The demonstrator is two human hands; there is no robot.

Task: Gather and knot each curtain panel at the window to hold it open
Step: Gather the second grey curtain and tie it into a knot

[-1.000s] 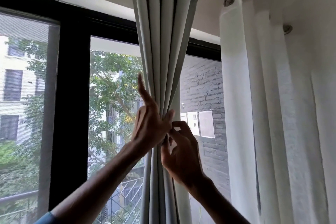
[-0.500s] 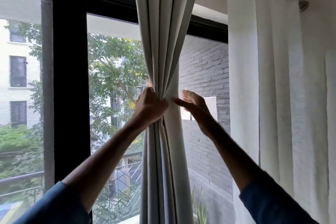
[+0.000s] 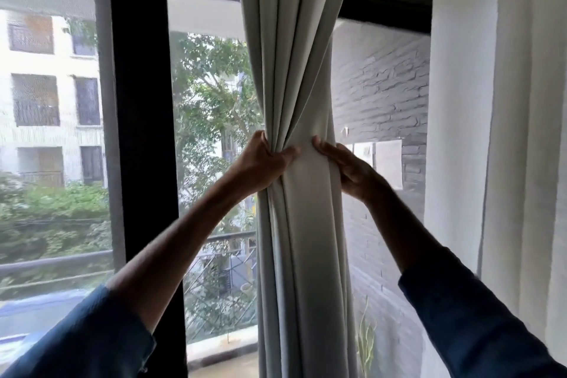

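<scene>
Gathered curtain panel (image 3: 294,77) hangs centre, before the window (image 3: 211,120). Left hand (image 3: 260,163) grips its left side, right hand (image 3: 349,169) its right. Second curtain (image 3: 491,132) hangs far right.

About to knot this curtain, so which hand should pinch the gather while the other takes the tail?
Probably left: the left hand grips the grey curtain at its bunched waist, while the right hand only cups the outer fold, so it frees more easily.

The single head view looks forward, slightly upward, close to the window frame (image 3: 141,132).
</scene>
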